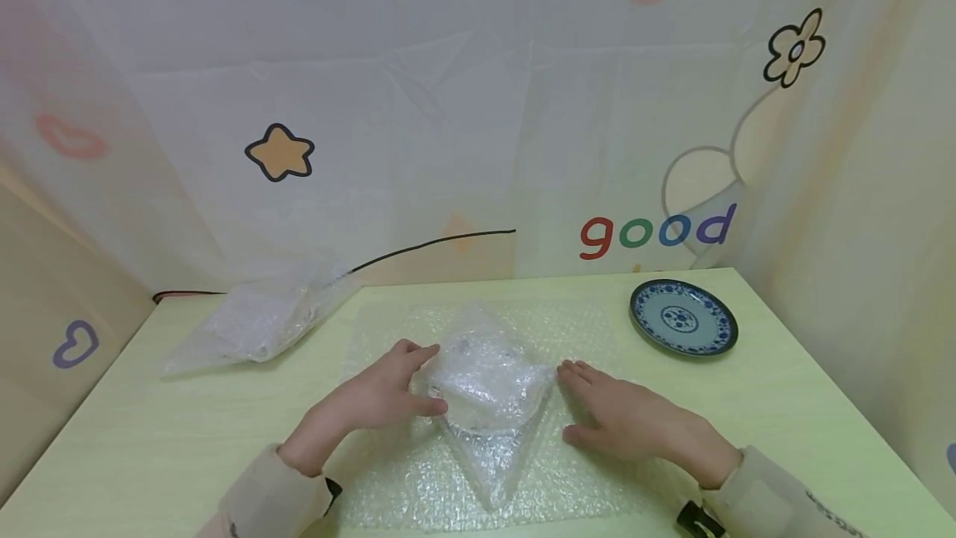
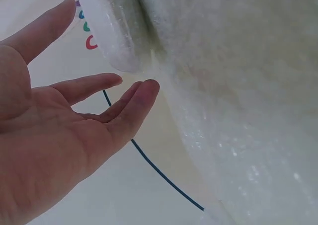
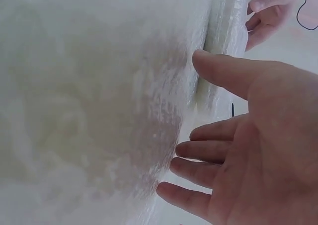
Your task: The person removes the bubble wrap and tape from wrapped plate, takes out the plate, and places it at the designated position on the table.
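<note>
1. Head: there's your bubble-wrapped bundle (image 1: 489, 388) on the bubble-wrap sheet (image 1: 396, 471), between your left hand (image 1: 377, 397) and right hand (image 1: 631, 418).
2. Left wrist: your left hand's loosely spread, bundle just beside it.
3. Right wrist: your right hand's extended, bundle near the thumb.

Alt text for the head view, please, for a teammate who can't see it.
A person's left hand and right hand flank a folded bubble-wrap bundle on a spread bubble-wrap sheet, atop a pale table. A blue-patterned plate sits at back right, a clear plastic bundle at back left. Behind hangs a printed curtain.
</note>
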`<state>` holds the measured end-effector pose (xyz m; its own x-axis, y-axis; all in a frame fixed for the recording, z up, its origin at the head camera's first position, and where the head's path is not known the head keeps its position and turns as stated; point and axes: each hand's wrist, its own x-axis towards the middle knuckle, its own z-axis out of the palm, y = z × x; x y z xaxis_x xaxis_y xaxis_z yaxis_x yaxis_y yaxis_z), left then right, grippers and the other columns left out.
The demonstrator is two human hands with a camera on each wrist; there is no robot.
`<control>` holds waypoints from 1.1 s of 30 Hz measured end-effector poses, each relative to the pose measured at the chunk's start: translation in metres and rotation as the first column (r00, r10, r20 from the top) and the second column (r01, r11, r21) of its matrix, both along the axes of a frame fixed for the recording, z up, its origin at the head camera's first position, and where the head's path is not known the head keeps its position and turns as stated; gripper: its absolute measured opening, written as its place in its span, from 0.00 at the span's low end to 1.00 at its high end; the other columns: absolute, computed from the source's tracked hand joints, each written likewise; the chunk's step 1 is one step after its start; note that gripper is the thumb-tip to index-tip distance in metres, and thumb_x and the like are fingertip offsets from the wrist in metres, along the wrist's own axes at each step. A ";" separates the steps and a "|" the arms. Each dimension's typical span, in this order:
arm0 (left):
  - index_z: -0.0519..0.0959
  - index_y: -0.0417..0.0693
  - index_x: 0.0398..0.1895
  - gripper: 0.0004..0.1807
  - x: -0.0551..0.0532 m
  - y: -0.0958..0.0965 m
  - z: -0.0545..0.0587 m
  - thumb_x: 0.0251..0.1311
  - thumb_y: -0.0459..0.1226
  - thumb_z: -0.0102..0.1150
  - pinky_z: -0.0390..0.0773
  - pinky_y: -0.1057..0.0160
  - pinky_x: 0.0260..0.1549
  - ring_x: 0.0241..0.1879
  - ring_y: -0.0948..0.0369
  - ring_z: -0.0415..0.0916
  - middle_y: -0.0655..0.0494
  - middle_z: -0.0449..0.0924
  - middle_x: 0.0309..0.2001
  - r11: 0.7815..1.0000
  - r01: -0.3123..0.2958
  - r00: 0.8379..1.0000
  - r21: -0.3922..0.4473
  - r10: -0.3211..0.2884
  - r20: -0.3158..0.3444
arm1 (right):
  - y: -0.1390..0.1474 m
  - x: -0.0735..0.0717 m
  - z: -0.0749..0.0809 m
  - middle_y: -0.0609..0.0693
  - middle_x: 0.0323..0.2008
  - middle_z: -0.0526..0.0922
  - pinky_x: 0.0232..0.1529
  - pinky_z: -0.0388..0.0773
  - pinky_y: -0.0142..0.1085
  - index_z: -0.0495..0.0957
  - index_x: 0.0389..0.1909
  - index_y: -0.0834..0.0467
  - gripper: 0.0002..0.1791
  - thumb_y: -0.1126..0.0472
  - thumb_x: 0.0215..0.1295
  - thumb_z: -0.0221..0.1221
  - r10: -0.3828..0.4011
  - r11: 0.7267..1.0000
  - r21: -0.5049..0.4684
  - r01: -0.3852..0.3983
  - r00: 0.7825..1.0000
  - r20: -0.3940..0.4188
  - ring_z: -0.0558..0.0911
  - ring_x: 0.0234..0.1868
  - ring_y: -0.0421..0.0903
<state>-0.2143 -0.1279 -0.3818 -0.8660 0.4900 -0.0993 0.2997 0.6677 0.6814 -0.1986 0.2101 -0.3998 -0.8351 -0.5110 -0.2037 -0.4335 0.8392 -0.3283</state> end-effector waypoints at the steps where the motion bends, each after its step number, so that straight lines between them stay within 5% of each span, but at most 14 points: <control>1: 0.61 0.31 0.76 0.45 0.001 0.000 0.001 0.63 0.42 0.72 0.76 0.48 0.51 0.49 0.50 0.73 0.37 0.66 0.62 1.000 0.008 1.000 0.000 -0.008 -0.004 | -0.001 0.000 0.000 0.62 0.78 0.58 0.74 0.59 0.53 0.57 0.78 0.67 0.45 0.48 0.71 0.64 -0.011 1.000 -0.003 0.011 1.000 -0.001 0.58 0.78 0.59; 8: 0.60 0.33 0.77 0.41 0.004 0.006 0.003 0.68 0.41 0.67 0.72 0.43 0.57 0.59 0.44 0.68 0.33 0.61 0.65 0.996 0.084 0.996 0.023 -0.083 -0.041 | -0.005 -0.002 0.007 0.65 0.73 0.67 0.70 0.66 0.55 0.59 0.76 0.69 0.40 0.52 0.73 0.62 -0.103 0.994 -0.055 0.098 0.990 -0.096 0.68 0.72 0.62; 19: 0.60 0.32 0.77 0.38 0.006 0.013 -0.004 0.71 0.41 0.63 0.61 0.37 0.68 0.76 0.38 0.49 0.35 0.47 0.79 0.991 0.133 0.988 0.017 -0.131 -0.087 | -0.023 -0.003 0.009 0.64 0.73 0.66 0.69 0.66 0.57 0.65 0.73 0.65 0.33 0.56 0.73 0.63 -0.069 0.976 -0.218 0.022 0.975 -0.213 0.67 0.72 0.62; 27: 0.59 0.30 0.77 0.39 0.008 0.023 -0.005 0.73 0.43 0.61 0.53 0.40 0.73 0.79 0.40 0.42 0.37 0.45 0.80 0.969 0.244 0.961 -0.043 -0.247 -0.128 | -0.036 -0.001 0.007 0.61 0.71 0.70 0.66 0.71 0.53 0.73 0.67 0.64 0.29 0.59 0.68 0.68 -0.018 0.975 -0.215 -0.052 0.950 -0.312 0.71 0.70 0.59; 33: 0.59 0.34 0.78 0.39 0.009 0.027 -0.004 0.74 0.45 0.60 0.53 0.41 0.73 0.79 0.41 0.43 0.36 0.47 0.80 0.964 0.252 0.956 -0.081 -0.261 -0.135 | -0.040 -0.002 0.005 0.60 0.70 0.71 0.67 0.70 0.54 0.73 0.69 0.64 0.29 0.60 0.69 0.67 0.007 0.982 -0.182 -0.057 0.963 -0.268 0.71 0.70 0.60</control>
<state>-0.2052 -0.1012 -0.3855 -0.7194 0.6943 -0.0211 0.5578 0.5955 0.5781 -0.2002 0.1698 -0.3945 -0.8286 -0.5460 0.1238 -0.5516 0.7585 -0.3470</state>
